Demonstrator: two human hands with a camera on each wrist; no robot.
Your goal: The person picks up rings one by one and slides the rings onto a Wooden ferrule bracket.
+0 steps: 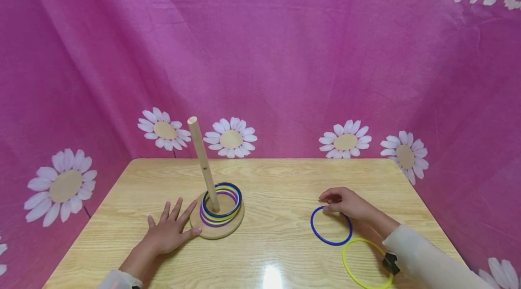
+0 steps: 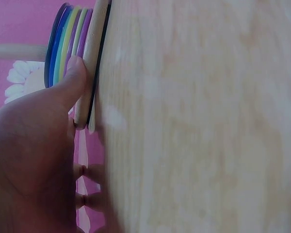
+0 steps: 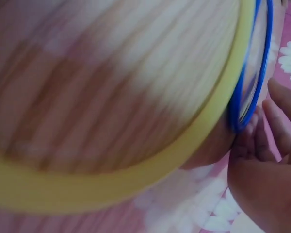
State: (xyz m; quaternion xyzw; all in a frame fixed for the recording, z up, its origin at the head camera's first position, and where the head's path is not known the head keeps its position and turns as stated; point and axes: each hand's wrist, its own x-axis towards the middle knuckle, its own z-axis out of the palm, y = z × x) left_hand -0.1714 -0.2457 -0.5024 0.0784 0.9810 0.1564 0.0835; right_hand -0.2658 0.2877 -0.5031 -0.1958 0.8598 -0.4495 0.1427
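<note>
My left hand (image 1: pixel 168 234) lies on the table with its fingers spread, the thumb resting on the rim of a round wooden base (image 1: pixel 215 234). An upright wooden peg (image 1: pixel 205 167) rises from that base. Around the peg is a stack of several coloured rings (image 2: pixel 69 43), the topmost black. Over on the right, my right hand (image 1: pixel 353 204) pinches the far edge of a blue ring (image 1: pixel 331 243) between thumb and fingers; the exact contact is partly hidden. Just nearer lies a yellow ring (image 1: pixel 345 262), partly under the right wrist.
Both hands are over a wood-grain table (image 1: pixel 268 198). A pink cloth (image 1: pixel 285 76) printed with daisies and lettering hangs behind it and along both sides. A dark wrist-worn piece (image 1: pixel 390 263) sits at the right sleeve, above the yellow ring.
</note>
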